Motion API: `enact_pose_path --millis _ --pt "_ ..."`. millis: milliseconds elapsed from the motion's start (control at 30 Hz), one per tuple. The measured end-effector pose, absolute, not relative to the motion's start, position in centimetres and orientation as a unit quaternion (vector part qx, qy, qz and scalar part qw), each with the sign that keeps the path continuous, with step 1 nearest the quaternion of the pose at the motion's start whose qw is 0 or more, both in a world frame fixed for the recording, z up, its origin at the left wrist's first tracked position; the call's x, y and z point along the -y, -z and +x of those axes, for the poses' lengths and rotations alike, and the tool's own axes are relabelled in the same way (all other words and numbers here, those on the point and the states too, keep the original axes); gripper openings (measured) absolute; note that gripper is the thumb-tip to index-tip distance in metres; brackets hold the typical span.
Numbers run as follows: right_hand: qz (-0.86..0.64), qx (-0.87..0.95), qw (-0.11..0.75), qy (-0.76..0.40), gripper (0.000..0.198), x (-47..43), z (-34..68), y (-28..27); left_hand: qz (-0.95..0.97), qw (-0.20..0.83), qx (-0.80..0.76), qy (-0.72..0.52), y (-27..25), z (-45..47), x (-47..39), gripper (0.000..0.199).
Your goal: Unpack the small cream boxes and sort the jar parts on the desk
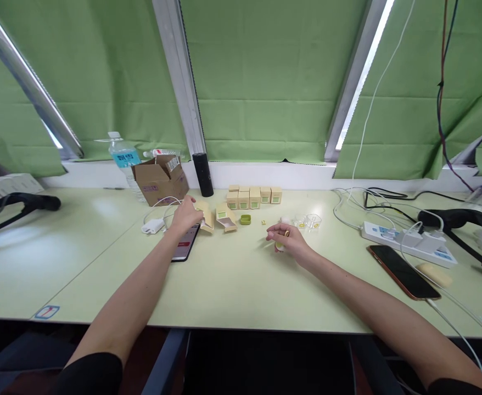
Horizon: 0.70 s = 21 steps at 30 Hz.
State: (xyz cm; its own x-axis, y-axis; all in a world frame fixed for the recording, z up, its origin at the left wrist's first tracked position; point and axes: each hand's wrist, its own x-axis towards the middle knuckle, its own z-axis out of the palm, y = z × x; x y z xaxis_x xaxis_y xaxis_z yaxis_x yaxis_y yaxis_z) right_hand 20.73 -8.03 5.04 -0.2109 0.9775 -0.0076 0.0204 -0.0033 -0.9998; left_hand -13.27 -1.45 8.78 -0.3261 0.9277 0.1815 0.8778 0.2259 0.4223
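Observation:
My left hand (185, 214) reaches to the left side of an open small beige box (207, 218). Its fingers look curled, but the fingertips and anything in them are hidden. Beside that box lies another open small box (226, 218). My right hand (291, 242) hovers low over the table, its fingers closed on a small round white and yellow-green piece (280, 247), partly covered by the fingers. Between the hands are a small green tray (245, 219) and a tiny yellow piece (263, 222). Clear cups (314, 221) stand just beyond my right hand.
Several closed small boxes (254, 197) stand in rows at the back. A phone (186, 243) lies under my left wrist. Also here are a carton (158, 184), a black cylinder (202, 174), a white charger (153, 226), a power strip (408, 244) with cables and another phone (403, 271).

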Motion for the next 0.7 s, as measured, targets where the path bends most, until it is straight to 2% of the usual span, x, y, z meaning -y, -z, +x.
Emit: enact_pose_path --millis 167,333,433,567,700 --pt "-0.447 0.558 0.44 -0.543 0.046 8.0 20.6 -4.9 0.608 0.055 -0.773 -0.17 -7.9 -12.0 1.0 0.042" --pt "-0.439 0.564 0.438 -0.546 0.043 8.0 20.6 -4.7 0.613 0.052 -0.776 -0.135 -7.7 -11.9 1.0 0.041" --pt "-0.438 0.564 0.436 -0.547 0.044 8.0 20.6 -4.7 0.617 0.004 -0.776 -0.132 -8.2 -11.6 1.6 0.041" --pt "-0.434 0.548 0.437 -0.567 0.046 7.9 20.8 -4.9 0.651 -0.102 -0.714 -0.238 -9.1 -9.7 3.1 0.035" --pt "-0.408 0.474 0.438 -0.646 0.048 8.0 21.1 -5.4 0.75 -0.045 -0.556 -0.356 -8.5 -5.6 5.7 0.03"
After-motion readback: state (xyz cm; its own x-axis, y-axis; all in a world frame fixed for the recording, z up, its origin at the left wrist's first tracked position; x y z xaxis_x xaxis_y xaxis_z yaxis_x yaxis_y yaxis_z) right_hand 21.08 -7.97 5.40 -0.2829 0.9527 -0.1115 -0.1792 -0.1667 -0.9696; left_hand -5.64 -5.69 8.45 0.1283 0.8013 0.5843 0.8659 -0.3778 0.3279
